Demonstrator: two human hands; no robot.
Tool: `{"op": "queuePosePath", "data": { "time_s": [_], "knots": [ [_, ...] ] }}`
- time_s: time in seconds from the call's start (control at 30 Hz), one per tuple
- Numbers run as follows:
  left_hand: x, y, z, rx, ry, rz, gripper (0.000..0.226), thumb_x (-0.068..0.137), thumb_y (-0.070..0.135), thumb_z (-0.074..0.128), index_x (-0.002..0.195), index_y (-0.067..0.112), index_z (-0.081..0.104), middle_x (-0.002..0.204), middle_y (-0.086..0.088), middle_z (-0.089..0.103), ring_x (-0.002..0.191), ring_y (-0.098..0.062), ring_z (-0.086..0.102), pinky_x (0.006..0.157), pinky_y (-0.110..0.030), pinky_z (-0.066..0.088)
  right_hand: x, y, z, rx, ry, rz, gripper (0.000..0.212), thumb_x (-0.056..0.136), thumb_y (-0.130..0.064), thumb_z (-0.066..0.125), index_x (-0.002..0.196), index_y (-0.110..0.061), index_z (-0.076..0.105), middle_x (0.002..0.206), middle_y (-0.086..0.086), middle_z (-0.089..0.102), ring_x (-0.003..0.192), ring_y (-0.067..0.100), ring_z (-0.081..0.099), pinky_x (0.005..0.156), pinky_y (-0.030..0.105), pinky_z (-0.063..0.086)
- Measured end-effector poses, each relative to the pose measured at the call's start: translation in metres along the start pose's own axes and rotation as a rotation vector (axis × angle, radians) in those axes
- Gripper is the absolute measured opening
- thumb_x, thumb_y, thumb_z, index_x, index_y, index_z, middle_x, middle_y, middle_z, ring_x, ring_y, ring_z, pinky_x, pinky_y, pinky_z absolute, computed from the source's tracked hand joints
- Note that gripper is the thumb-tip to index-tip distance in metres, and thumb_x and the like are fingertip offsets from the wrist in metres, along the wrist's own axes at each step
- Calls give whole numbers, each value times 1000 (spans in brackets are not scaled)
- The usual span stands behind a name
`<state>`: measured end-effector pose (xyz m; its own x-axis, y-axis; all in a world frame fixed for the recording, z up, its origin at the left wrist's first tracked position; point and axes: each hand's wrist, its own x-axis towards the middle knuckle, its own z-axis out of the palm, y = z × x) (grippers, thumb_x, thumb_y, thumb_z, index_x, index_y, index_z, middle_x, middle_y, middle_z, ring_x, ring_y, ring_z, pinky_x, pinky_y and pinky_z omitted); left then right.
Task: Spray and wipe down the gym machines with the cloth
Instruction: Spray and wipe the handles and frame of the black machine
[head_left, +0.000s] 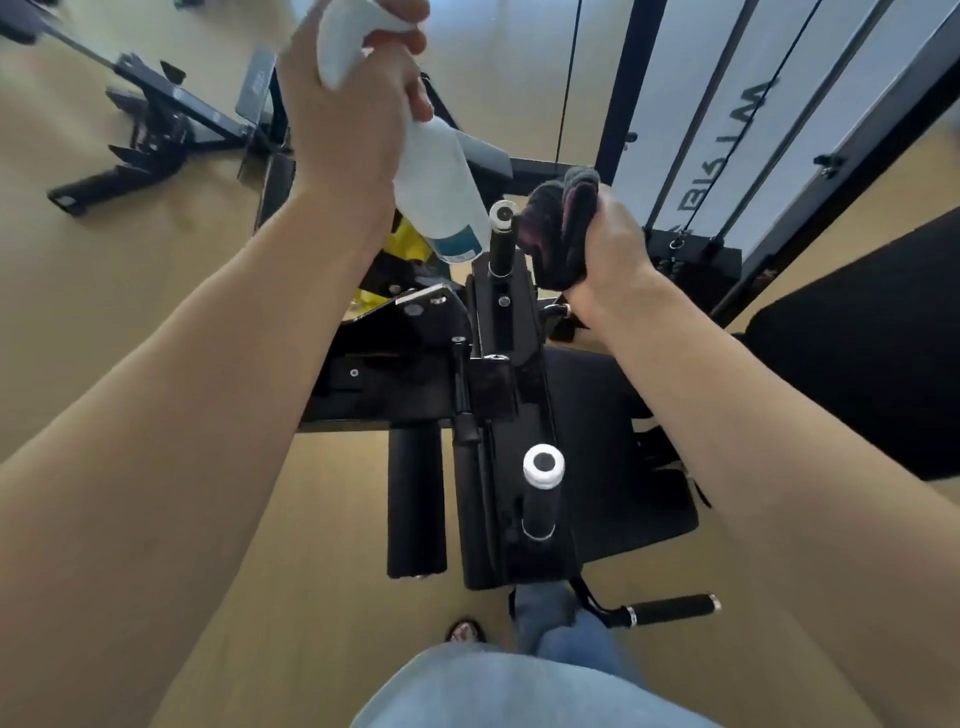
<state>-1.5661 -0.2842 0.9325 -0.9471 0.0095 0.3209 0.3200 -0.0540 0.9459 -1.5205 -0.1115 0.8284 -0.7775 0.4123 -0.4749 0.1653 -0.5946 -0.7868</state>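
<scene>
left hand (353, 104) grips a white plastic spray bottle (441, 192) above the black metal gym machine (498, 374). right hand (610, 244) holds tight a bunched dark cloth (558, 228), just beside the machine's upright black post with silver cap (502, 234).

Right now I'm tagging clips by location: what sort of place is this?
Most likely a gym: a cable machine with a weight stack, a black padded seat, and another black machine on the wood floor.

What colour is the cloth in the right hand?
Dark, near black, with a pinkish-purple fold; the cloth shows in the head view.
</scene>
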Motion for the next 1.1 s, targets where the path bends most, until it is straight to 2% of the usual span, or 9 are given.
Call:
{"op": "queuePosePath", "data": {
  "time_s": [0.1,0.2,0.3,0.47,0.53,0.63,0.8,0.97,1.1],
  "knots": [
    [-22,14,-12,-164,30,-76,33,78,-16,52,71,14,65,69,-1,65,53,-18,50,57,-28,44,-31,11,-2,-48,26,-59,26,94,-37,57,96,-14,70,84,6,71,80,25,70,81,44,60],
    [-54,26,-17,-286,-6,-167,39,78,-20,50,65,14,65,69,-8,63,50,-21,47,56,-29,41,-70,26,-4,-29,39,-59,31,97,-39,55,92,-12,69,79,9,70,72,27,68,73,40,58],
    [-85,28,-23,-178,-109,-196,37,81,-17,51,69,13,70,68,-4,61,51,-19,50,53,-27,42,-106,37,-16,-30,70,-64,35,102,-36,50,85,-12,69,69,6,70,62,23,66,71,39,60],
    [-145,17,-41,-25,-216,-297,34,88,-11,53,78,15,72,72,0,63,56,-14,55,57,-29,49,-149,51,-43,-154,200,-93,32,102,-38,52,91,-15,72,87,6,74,83,26,73,74,36,62],
    [-168,12,-46,25,-242,-322,33,88,-8,52,77,16,72,77,0,64,58,-14,56,59,-30,50,-155,55,-52,-191,236,-94,32,101,-38,51,89,-16,71,92,6,75,93,27,73,83,39,62],
    [-201,2,-51,139,-221,-376,34,87,-6,50,75,17,71,73,1,62,57,-15,55,60,-30,49,-163,63,-68,-227,245,-97,34,99,-39,51,87,-15,72,95,7,75,100,32,72,93,47,59],
    [-259,-15,-53,341,-185,-487,33,86,-6,44,83,12,72,59,-1,56,51,-8,53,50,-17,46,-184,100,-106,-312,179,-7,36,96,-44,50,96,-19,75,99,2,77,99,24,72,96,45,57],
    [-321,-42,-60,487,-151,-633,26,92,1,49,90,13,72,70,-5,59,55,-8,55,53,-20,49,-210,132,-144,-305,169,106,34,102,-39,46,93,-20,72,92,3,75,88,22,73,80,36,62],
    [-366,-56,-71,504,-117,-773,21,94,2,52,96,9,72,75,-8,60,62,-16,55,58,-26,47,-227,152,-163,-296,139,197,34,105,-36,43,101,-17,71,95,6,74,67,14,69,47,18,52]
  ]
}}
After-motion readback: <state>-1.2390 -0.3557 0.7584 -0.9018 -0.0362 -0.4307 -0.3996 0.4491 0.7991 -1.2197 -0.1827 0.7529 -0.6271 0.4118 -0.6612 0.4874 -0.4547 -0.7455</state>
